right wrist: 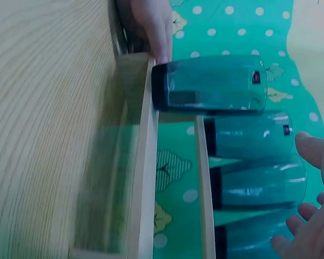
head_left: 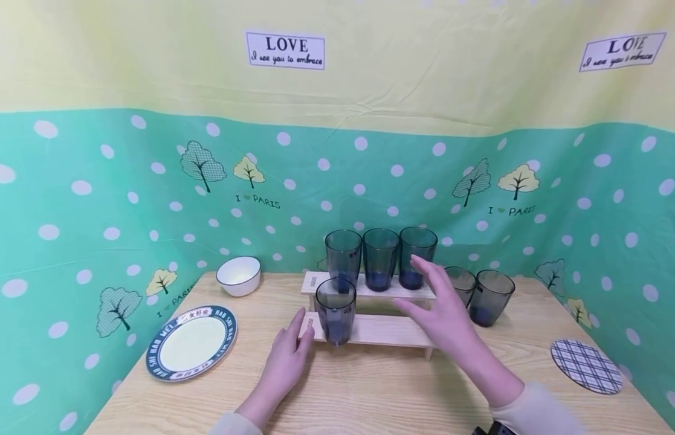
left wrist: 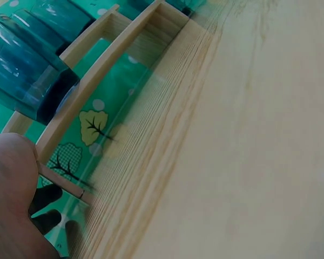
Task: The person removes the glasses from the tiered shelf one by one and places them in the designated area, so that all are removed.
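Three dark glasses [head_left: 381, 260] upright on upper wooden shelf [head_left: 315, 281]; single glass [head_left: 336, 315] on lower shelf [head_left: 391, 330], toward its left end; two others [head_left: 490, 299] on desk [head_left: 370, 393], right side. Right hand [head_left: 445, 311] near upper row, fingers spread, empty. Left hand [head_left: 285, 357] at lower shelf's left end, thumb and fingers apart

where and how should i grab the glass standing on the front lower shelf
Probably by the middle of its wall, wrapping it from the right with the right hand. The glass stands upright and widens toward its rim, which should help stop it slipping down. Bare lower shelf lies to its right, while the left hand is close on its left.
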Demonstrator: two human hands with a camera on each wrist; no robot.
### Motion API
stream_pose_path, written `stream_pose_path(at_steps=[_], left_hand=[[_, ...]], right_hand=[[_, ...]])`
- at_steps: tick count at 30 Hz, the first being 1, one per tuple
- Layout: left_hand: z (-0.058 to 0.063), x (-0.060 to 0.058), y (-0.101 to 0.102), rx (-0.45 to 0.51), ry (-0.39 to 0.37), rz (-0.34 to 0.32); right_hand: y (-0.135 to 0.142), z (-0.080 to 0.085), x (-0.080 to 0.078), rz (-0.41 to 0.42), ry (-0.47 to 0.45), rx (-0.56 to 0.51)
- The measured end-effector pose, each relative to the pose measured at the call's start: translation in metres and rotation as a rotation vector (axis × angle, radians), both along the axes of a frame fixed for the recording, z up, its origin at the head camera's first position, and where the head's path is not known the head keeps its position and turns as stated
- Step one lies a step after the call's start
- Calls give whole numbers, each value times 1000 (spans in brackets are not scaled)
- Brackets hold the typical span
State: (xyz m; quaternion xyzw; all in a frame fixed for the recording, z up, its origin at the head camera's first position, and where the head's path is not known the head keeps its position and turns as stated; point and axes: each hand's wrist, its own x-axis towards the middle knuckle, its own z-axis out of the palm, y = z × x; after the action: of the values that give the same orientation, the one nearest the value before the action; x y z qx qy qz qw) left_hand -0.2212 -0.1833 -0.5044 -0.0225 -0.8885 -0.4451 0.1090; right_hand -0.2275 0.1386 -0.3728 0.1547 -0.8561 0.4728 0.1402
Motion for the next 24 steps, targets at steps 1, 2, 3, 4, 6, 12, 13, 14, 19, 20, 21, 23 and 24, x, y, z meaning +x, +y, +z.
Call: stream_pose_path(at_steps=[1, 2, 3, 4, 6, 12, 13, 14, 19, 20, 21, 23, 24], left_hand=[[0, 0, 0, 0, 0, 0], [0, 0, 0, 1, 0, 1], [0, 0, 0, 1, 0, 0], [0, 1, 1, -1, 1, 1], [0, 1, 1, -3, 2, 1], [0, 1, 1, 0, 2, 3], [0, 1, 1, 2, 1, 2], [0, 1, 1, 3, -1, 1], [0, 1, 1, -3, 5, -1], [0, 1, 1, -6, 8, 0], [-1, 1, 1, -9, 9, 0], [-1, 0, 1, -12, 13, -1], [-1, 0, 1, -12, 15, -2]], right_hand=[[-3, 0, 1, 9, -2, -5], [-6, 0, 1, 16, -8, -8], [-9, 0, 1, 22, -13, -10], [-12, 0, 2, 31, -22, -17], [-18, 0, 3, 51, -36, -29], [-35, -4, 4, 92, -64, -60], [-38, -4, 4, 97, -67, -65], [-40, -4, 4, 101, -67, -67], [-53, -3, 4, 122, -60, -76], [-56, -2, 4, 124, -58, -76], [-58, -2, 4, 129, -57, -77], [-62, -2, 4, 136, -58, -80], [-64, -3, 3, 141, -58, -83]])
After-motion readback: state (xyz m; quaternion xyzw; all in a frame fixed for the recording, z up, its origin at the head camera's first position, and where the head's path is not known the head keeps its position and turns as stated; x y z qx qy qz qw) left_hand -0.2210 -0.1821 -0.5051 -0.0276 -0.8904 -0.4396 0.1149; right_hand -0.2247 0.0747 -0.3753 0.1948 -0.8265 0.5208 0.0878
